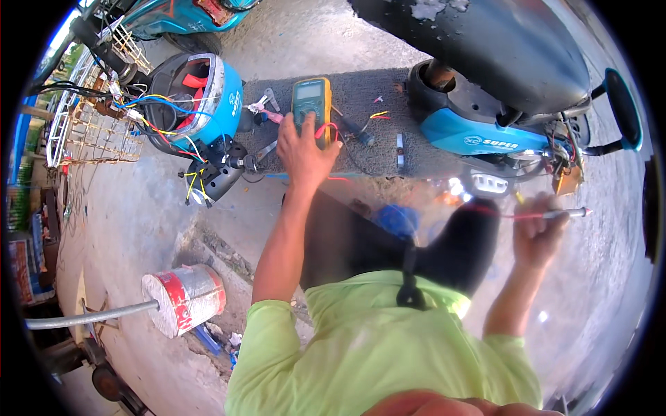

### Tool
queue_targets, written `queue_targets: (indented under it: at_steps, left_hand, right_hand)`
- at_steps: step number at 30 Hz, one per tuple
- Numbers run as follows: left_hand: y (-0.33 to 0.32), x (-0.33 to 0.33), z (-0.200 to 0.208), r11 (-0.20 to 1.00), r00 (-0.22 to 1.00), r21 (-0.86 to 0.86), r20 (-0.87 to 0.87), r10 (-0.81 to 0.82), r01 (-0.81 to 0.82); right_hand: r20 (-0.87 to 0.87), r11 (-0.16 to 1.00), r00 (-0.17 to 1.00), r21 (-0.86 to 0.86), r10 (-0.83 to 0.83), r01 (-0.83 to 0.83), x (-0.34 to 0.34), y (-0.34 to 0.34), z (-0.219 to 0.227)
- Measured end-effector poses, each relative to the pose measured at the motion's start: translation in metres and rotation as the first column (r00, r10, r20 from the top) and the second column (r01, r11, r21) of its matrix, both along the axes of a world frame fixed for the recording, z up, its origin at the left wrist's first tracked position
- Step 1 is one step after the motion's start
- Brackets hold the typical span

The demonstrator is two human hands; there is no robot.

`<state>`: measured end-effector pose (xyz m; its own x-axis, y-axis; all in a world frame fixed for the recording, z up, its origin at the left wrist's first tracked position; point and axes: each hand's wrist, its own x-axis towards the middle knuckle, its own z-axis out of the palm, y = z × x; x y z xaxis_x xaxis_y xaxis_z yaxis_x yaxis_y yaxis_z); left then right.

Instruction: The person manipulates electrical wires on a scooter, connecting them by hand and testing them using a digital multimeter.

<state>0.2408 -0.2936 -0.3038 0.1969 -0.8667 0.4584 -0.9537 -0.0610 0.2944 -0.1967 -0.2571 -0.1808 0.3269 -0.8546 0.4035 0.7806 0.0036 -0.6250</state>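
Note:
My left hand (305, 154) rests on the lower part of a yellow-edged multimeter (311, 91), fingers apart and stretched over its face, thumb by its lower right side. The multimeter lies on the scooter's grey carpeted footboard (380, 87). A red lead (326, 127) curls beside the thumb. Off to the right, my right hand (538, 236) is raised and slightly blurred, closed around a slim pen-like test probe (574, 213) with a reddish tip. A red wire crosses to this hand. Loose connectors and a key-like grey piece (271, 99) lie left of the multimeter.
The blue scooter's front housing (232, 97) with exposed coloured wires stands left; its black seat (485, 48) and blue rear panel (451, 132) are right. A red-and-white bucket (184, 299) sits on the concrete lower left. A black mirror (621, 109) juts out far right.

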Motion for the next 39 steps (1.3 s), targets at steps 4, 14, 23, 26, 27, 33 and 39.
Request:
queue_targets:
  at_steps: [4,14,23,26,27,33,39]
  left_hand:
    - [-0.01,0.004,-0.012,0.976,0.975,0.173,-0.156,0.16,-0.132]
    - [0.004,0.034,-0.009,0.994,0.207,-0.085,-0.976,-0.069,-0.071]
    - [0.044,0.004,-0.008,0.98,0.808,-0.191,-0.569,-0.155,0.054]
    - [0.051,-0.016,0.001,0.958,0.821,-0.263,-0.519,-0.239,0.113]
    - [0.054,-0.021,0.007,0.957,0.851,-0.261,-0.467,-0.241,0.128]
    - [0.058,-0.048,0.031,0.917,0.84,-0.307,-0.4,-0.366,0.253]
    - [0.059,-0.053,0.032,0.902,0.829,-0.318,-0.385,-0.405,0.293]
  right_hand:
    - [-0.295,0.945,0.903,-0.006,-0.314,0.327,0.0,0.011,-0.007]
    - [-0.339,0.952,0.919,0.154,-0.2,0.264,-0.025,0.021,-0.026]
    - [-0.562,0.859,0.825,0.39,-0.062,0.33,0.03,0.048,-0.093]
    - [-0.59,0.918,0.807,0.324,0.006,0.229,0.07,0.041,-0.077]
    - [-0.736,0.894,0.668,0.369,0.114,0.253,0.092,0.035,-0.045]
    - [-0.87,0.966,0.492,0.158,0.038,0.203,0.15,-0.011,-0.055]
    - [-0.766,0.951,0.586,0.31,0.263,-0.022,0.176,-0.025,-0.07]
